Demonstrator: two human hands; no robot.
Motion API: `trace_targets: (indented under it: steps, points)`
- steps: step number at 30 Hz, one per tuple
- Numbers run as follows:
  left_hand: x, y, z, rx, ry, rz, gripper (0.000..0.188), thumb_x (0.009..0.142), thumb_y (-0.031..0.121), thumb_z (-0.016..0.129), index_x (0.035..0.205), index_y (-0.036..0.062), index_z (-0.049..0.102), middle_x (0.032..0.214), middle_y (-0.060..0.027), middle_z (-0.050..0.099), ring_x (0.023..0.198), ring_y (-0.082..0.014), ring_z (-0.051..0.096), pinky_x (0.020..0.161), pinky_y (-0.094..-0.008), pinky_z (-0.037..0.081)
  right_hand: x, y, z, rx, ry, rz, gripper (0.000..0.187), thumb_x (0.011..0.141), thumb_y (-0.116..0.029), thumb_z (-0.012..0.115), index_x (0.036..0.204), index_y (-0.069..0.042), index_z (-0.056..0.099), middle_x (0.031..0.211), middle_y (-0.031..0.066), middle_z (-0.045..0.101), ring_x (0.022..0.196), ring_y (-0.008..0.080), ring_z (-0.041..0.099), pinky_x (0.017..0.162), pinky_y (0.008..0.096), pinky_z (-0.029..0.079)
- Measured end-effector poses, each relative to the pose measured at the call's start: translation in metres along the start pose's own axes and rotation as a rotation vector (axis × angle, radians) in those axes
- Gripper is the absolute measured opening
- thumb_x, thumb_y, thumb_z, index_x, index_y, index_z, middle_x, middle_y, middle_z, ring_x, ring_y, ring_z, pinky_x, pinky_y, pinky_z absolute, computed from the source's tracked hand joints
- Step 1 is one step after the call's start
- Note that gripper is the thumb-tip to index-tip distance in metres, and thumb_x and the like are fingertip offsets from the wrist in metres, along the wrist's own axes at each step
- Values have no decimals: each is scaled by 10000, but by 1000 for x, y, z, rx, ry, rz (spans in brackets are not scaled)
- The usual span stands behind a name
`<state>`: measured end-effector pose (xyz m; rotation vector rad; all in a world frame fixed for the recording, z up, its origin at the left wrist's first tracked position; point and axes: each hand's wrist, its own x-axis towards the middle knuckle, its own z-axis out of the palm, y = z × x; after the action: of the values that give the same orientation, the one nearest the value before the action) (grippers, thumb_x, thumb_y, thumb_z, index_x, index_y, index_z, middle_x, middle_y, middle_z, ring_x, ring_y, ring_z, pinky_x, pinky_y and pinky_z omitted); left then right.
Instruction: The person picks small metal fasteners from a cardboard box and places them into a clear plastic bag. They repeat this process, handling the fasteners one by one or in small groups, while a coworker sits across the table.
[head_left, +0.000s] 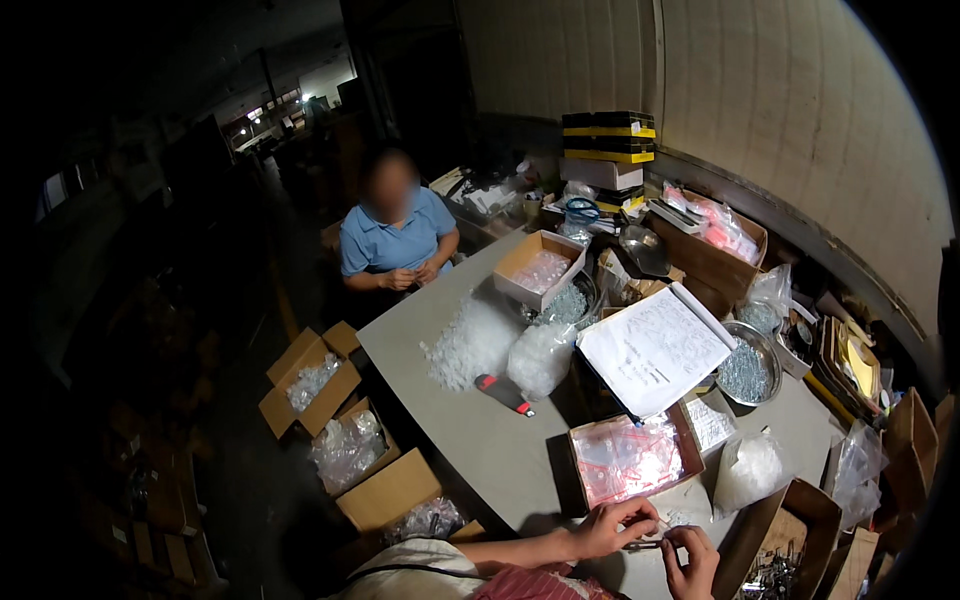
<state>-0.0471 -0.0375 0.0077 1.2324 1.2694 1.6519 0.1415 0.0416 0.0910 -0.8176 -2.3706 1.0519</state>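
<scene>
At the near edge of the table my left hand (608,530) and my right hand (692,562) meet with bent fingers. A small thin metal piece (643,545) lies between the fingertips of both hands; its exact kind is too small to tell. Just beyond my left hand stands an open cardboard box (692,447) of flat plastic bags with red print (625,460). Beside my right hand is a cardboard box (745,535) with loose metal parts (775,575) in it. A clear bag of white pieces (750,470) stands beyond that hand.
A heap of small translucent pieces (470,345), a red-and-black cutter (505,394), a written notepad (655,350) and a metal bowl of screws (745,372) occupy the table (460,440). Across it sits a person in a blue shirt (398,240). Open cartons (390,490) stand at the left.
</scene>
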Motion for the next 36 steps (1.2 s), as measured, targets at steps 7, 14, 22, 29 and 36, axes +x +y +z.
trace_targets:
  steps: [7, 14, 22, 29, 36]
  points:
    - [-4, 20, -13, 429, -76, 85, 63, 923, 66, 662, 966, 21, 653, 866, -118, 693, 789, -245, 695, 705, -343, 531, 7, 8, 31, 64, 121, -87, 197, 865, -48, 752, 1010, 4, 630, 959, 150, 676, 885, 323, 678, 804, 390, 527]
    - [-5, 19, -7, 317, -103, 79, 68, 911, 79, 693, 941, 25, 664, 828, -114, 707, 748, -249, 709, 666, -352, 532, 2, 7, 34, 11, 99, -80, 134, 866, -37, 737, 947, -27, 630, 875, 124, 653, 816, 332, 623, 735, 416, 479]
    - [0, 26, -25, -10, -67, -162, 92, 985, 87, 653, 971, -5, 646, 872, -71, 722, 819, -127, 698, 753, -290, 549, 1, 6, 32, -40, 176, -170, 88, 816, -15, 676, 855, -30, 599, 792, 114, 603, 750, 301, 597, 714, 394, 462]
    - [2, 4, -36, -356, -179, -316, 187, 1060, 130, 581, 1194, -1, 588, 1096, -73, 689, 1026, -112, 651, 910, -281, 518, 8, 14, 41, 706, 143, 223, 107, 965, -40, 693, 939, 50, 640, 865, 103, 703, 799, 178, 700, 775, 308, 555]
    - [-10, 13, -55, -443, -136, -448, 263, 1067, 137, 541, 1242, -29, 646, 1109, -100, 736, 937, -142, 704, 830, -286, 567, 55, 48, 55, 941, 31, 348, 168, 1025, -113, 635, 1045, 53, 647, 824, 108, 693, 703, 203, 699, 716, 323, 565]
